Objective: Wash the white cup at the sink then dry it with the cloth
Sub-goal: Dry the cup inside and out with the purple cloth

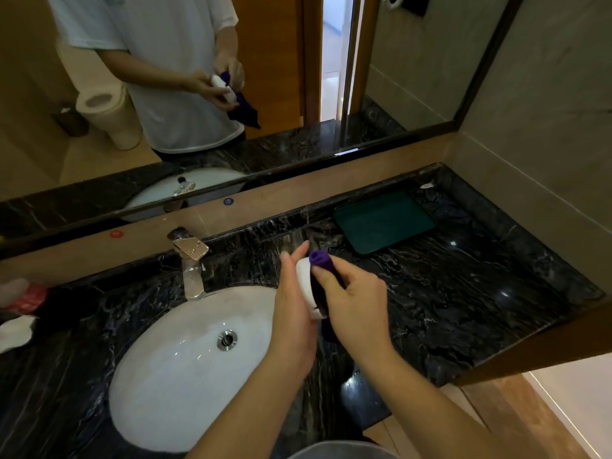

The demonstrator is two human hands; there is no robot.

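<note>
The white cup (305,283) lies on its side between my hands, over the right rim of the sink (185,369). My left hand (293,313) cups it from the left, fingers pointing up. My right hand (351,303) presses the purple cloth (319,259) against the cup's right side. One end of the cloth sticks up above my fingers and another end hangs down below my palm. Most of the cup is hidden by my hands and the cloth.
A chrome faucet (190,260) stands behind the white oval basin. A dark green tray (384,220) lies on the black marble counter (463,293) at the back right. White and red items (20,303) sit at the left edge. A mirror (231,94) spans the wall.
</note>
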